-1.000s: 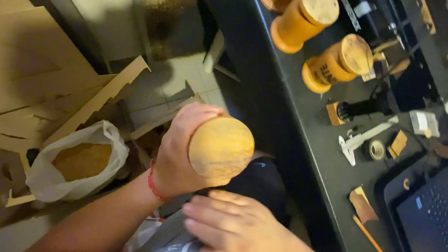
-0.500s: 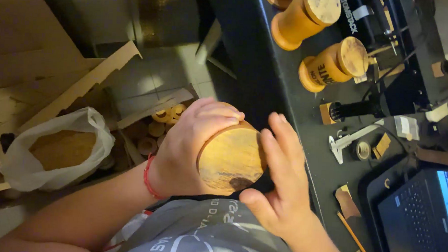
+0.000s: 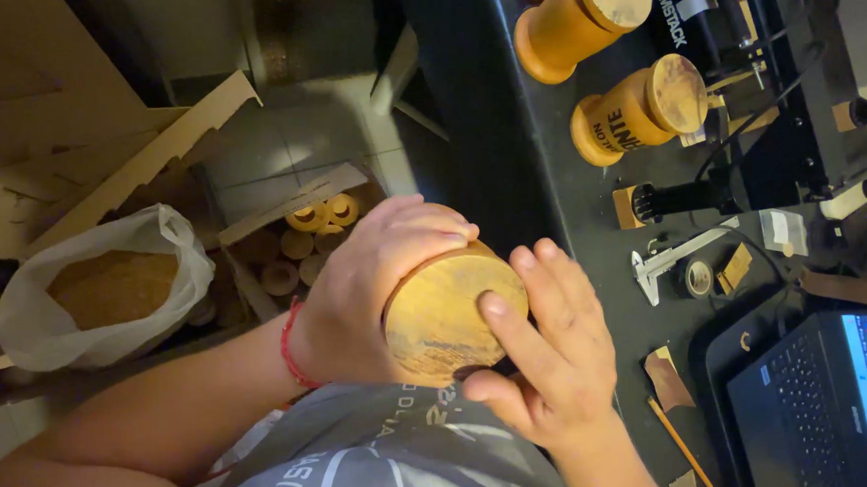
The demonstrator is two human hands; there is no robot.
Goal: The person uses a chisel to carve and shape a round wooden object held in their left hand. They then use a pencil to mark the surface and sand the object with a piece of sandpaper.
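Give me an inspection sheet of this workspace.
Surface: black table.
Job's things: round wooden piece, flat end up.
Clutter: two wooden jars, caliper, tape roll, pencil, laptop.
Hands: left hand wraps the piece; right hand fingers rest on its face.
Cables: black leads by the machine.
Surroundings: bag of sawdust, box of wooden parts, cardboard.
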